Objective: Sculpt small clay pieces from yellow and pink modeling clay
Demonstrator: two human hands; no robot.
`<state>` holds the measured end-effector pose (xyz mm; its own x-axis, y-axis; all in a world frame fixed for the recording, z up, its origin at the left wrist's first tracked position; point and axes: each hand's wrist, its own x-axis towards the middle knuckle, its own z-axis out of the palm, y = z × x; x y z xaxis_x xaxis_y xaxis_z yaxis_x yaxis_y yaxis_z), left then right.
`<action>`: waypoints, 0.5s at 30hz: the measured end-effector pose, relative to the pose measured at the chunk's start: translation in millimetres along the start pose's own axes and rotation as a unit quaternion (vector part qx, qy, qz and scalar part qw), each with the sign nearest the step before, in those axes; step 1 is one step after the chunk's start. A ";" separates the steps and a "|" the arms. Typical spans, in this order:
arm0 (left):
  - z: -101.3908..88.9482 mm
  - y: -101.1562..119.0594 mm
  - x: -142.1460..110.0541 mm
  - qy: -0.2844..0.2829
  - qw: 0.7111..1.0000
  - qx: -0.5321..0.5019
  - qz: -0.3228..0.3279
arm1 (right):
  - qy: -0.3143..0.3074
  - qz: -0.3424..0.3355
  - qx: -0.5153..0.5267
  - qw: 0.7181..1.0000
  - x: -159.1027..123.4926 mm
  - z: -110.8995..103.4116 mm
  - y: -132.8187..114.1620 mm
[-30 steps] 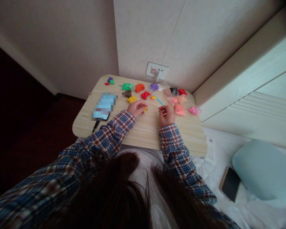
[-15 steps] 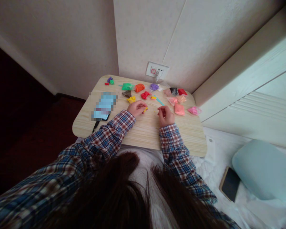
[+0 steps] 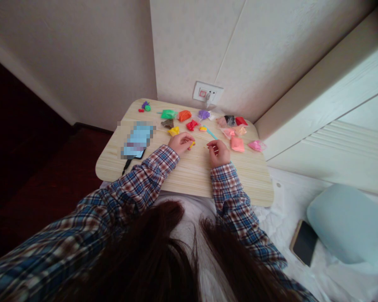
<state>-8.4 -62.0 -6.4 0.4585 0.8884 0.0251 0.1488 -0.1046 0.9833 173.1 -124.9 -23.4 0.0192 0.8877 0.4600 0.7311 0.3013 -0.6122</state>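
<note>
Head view: your left hand (image 3: 182,143) pinches a small yellow clay-like piece (image 3: 192,144); half-curled right hand (image 3: 219,154) has edged inward, narrowing the gap, hold unclear

We can read no text, label, brand, number or sign; the phone screen (image 3: 139,138) is obscured by pixelation.

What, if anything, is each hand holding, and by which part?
The left hand pinches a small yellow piece in its fingers; the gripped part is unclear. Whether the right hand holds anything cannot be told.
</note>
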 end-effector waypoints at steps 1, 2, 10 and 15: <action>0.0 0.0 0.0 0.000 1.000 0.001 -0.001 | -0.001 0.000 0.001 1.000 0.0 0.1 -0.1; -0.1 -0.1 0.0 0.000 1.000 0.002 -0.001 | -0.003 0.000 0.003 1.000 0.0 0.3 -0.3; 0.2 0.8 -0.9 -0.001 1.000 0.006 -0.005 | -0.018 0.000 0.016 1.000 -1.5 5.2 -2.3; 0.3 0.2 -1.0 0.000 1.000 0.005 -0.002 | -0.008 -0.002 0.012 1.000 -2.7 10.4 -2.4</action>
<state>-8.5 -63.1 -6.3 0.4576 0.8889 0.0220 0.1585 -0.1059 0.9817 164.2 -124.3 -29.9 0.0055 0.8917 0.4526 0.7144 0.3132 -0.6257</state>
